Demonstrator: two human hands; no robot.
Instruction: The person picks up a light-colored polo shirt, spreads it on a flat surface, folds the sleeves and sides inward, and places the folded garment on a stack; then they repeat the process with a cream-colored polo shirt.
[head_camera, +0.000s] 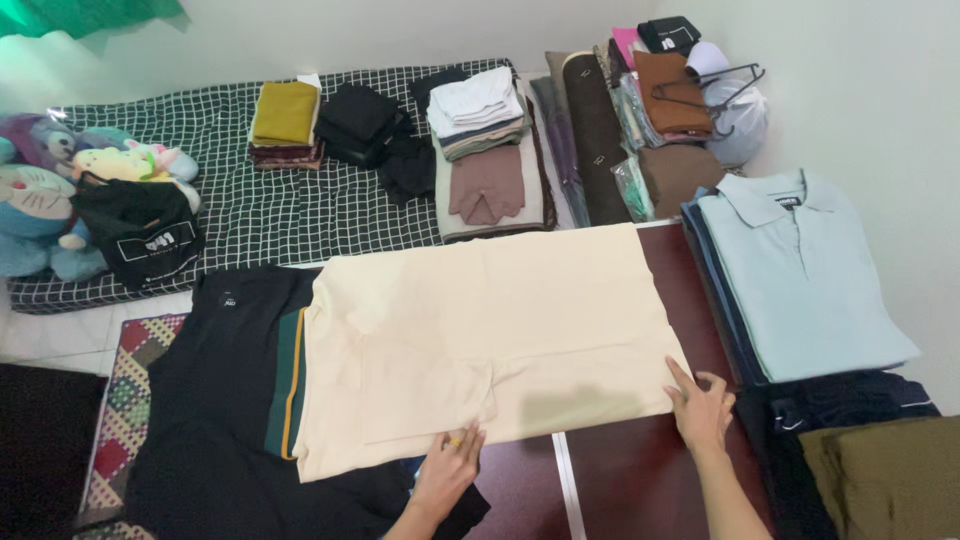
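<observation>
Your left hand (447, 462) lies flat, fingers released, on the near hem of the cream knit shirt (480, 340) spread smooth at centre of the dark glossy desk (620, 480). Your right hand (700, 405), also unclenched, presses its corner at 4 o'clock.

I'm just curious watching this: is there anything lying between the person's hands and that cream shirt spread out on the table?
Nothing visible. The left hand rests flat on the near edge of the cream shirt, and the right hand touches its near right corner. Both are bare and in direct contact with the cloth.
</observation>
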